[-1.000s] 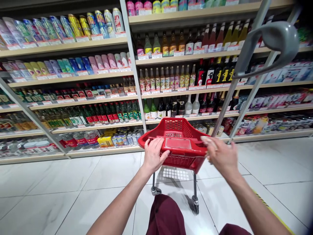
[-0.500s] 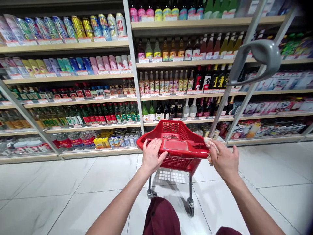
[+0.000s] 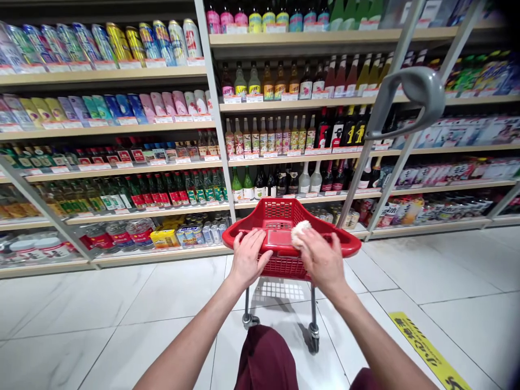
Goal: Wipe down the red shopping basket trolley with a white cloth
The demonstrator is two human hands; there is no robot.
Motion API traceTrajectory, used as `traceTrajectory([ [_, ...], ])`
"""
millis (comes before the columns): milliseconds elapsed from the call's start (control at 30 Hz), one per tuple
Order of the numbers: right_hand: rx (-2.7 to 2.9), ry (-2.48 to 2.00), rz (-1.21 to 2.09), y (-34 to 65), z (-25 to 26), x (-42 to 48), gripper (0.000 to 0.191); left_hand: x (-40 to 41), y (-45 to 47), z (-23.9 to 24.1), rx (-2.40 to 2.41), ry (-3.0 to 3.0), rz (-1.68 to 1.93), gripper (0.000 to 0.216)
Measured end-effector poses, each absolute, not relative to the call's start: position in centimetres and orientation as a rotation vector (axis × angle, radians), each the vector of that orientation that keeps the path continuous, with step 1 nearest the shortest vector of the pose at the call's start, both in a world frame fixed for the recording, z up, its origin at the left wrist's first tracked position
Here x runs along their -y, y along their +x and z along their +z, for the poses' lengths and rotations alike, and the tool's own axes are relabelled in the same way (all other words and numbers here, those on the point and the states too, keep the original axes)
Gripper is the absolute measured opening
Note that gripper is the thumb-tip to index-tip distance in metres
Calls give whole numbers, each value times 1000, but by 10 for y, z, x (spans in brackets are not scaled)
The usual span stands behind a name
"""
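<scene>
A red plastic shopping cart basket [image 3: 244,238] on a grey wheeled frame stands in front of me, with a tall grey handle [image 3: 430,108] rising at its right. My left hand [image 3: 247,260] lies on the left part of the near rim, its fingers laid over the edge and its thumb stretched out to the right. In my right hand [image 3: 323,260] is a bunched whitish cloth [image 3: 300,233], pressed against the rim panel near the middle. The fingers close over the cloth and hide part of it. Little of the basket's inside shows.
Shelves [image 3: 146,214] packed with cans and bottles stand right behind the cart. A slanted grey post [image 3: 406,162] rises at the right. Below, a yellow floor sticker [image 3: 426,349] lies on white tiles [image 3: 170,309]. My knee [image 3: 266,360] is close to the cart's wheels [image 3: 313,336].
My right hand has moved left with the cloth, from the rim's right end to near its middle. My left hand stays on the rim. The view has turned slightly right, bringing the floor sticker in.
</scene>
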State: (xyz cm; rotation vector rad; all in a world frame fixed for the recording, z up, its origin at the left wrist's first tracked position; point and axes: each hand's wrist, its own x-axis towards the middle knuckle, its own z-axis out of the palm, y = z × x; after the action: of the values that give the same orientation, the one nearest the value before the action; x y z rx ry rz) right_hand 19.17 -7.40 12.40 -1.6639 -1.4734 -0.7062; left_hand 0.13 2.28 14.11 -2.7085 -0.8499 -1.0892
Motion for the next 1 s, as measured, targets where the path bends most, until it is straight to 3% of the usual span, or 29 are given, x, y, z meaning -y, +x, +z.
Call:
traceTrajectory([
  [133, 1204, -1795, -695, 215, 122, 77, 28, -22, -3, 140, 847, -2700, -1100, 41],
  [333, 1507, -1640, -651, 194, 126, 72, 30, -22, -8, 140, 813, -2697, -1141, 40],
  [500, 1248, -1848, -579, 207, 130, 78, 29, -20, -8, 139, 805, -2710, -1158, 41],
  [700, 1556, -1628, -612, 170, 137, 70, 30, -17, -3, 139, 744, -2732, -1149, 40],
  [867, 1311, -1880, -518, 196, 139, 81, 28, -16, -5, 140, 732, -2741, -1140, 41],
  [1000, 1451, -1715, -554, 174, 141, 75, 29, -13, -1, 139, 729, -2734, -1133, 41],
])
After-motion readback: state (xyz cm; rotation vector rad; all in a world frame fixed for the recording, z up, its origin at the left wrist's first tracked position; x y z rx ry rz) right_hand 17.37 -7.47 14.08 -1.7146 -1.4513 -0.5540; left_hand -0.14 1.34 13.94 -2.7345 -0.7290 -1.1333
